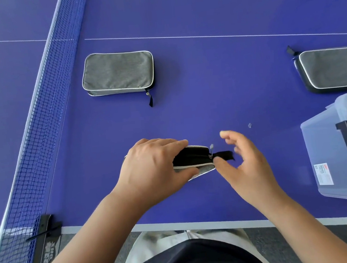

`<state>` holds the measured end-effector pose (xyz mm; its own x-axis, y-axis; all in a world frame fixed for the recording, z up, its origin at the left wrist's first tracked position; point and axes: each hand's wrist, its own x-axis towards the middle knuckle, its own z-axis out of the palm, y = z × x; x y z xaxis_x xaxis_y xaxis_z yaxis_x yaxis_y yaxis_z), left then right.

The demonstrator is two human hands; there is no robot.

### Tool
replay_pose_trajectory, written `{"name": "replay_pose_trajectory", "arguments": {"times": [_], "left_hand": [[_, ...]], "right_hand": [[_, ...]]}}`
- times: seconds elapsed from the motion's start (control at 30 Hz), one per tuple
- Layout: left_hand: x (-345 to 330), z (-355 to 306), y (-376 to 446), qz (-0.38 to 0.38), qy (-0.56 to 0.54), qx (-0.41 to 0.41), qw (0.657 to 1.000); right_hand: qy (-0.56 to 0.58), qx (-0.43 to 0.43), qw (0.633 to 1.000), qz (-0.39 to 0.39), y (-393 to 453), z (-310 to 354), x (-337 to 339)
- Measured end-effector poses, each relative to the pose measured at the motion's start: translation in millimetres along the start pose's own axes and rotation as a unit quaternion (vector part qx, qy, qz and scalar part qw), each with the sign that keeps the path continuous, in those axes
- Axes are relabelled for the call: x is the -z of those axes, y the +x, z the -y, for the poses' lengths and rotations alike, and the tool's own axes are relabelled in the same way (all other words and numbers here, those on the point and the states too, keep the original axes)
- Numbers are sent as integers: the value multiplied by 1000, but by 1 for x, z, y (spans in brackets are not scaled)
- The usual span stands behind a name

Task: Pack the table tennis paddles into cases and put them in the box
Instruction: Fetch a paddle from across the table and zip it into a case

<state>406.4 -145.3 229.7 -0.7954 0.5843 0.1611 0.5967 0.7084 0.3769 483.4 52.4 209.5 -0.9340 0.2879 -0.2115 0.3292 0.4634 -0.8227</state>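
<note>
From the head view, the left hand (151,168) grips a grey case (193,161) standing on edge on the blue worktop (216,83), fingers curled over its top. The right hand (245,162) pinches the black zip tab (224,154) at the case's end. Two more grey cases lie flat, one by the net (118,72), one far right (332,68) behind the clear box (322,157).

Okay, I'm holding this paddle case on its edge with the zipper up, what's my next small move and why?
Probably let go of the pull tab and carry the case toward the clear box on your right. The slider looks to be at the end of the zipper beside your right hand, so the case seems closed, and your left hand already grips it.
</note>
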Motion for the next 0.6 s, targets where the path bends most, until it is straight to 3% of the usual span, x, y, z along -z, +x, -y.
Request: {"name": "replay_pose_trajectory", "arguments": {"times": [0.13, 0.2, 0.27, 0.33, 0.43, 0.47, 0.53, 0.6], "left_hand": [[3, -6, 10, -18, -115, -8, 993], [3, -8, 16, -85, -217, -10, 973], [0, -7, 17, -198, -301, 11, 933], [-7, -3, 13, -317, -370, 79, 870], [-29, 12, -7, -418, -426, 318, 737], [-41, 21, -17, -405, -437, 418, 685], [-69, 38, -40, -290, -464, 603, 581], [-95, 50, -61, -176, -493, 671, 525]], "right_hand": [[-141, 148, 962, 182, 19, 17, 5], [-180, 154, 946, 221, 31, 25, -2], [-214, 170, 937, 217, 39, 27, -8], [-223, 190, 936, 197, 40, 24, -9], [-167, 170, 956, 174, 40, 16, -8], [-144, 152, 964, 164, 41, 13, -7], [-101, 124, 979, 129, 47, 7, -5], [-52, 101, 989, 95, 51, 2, -4]]}}
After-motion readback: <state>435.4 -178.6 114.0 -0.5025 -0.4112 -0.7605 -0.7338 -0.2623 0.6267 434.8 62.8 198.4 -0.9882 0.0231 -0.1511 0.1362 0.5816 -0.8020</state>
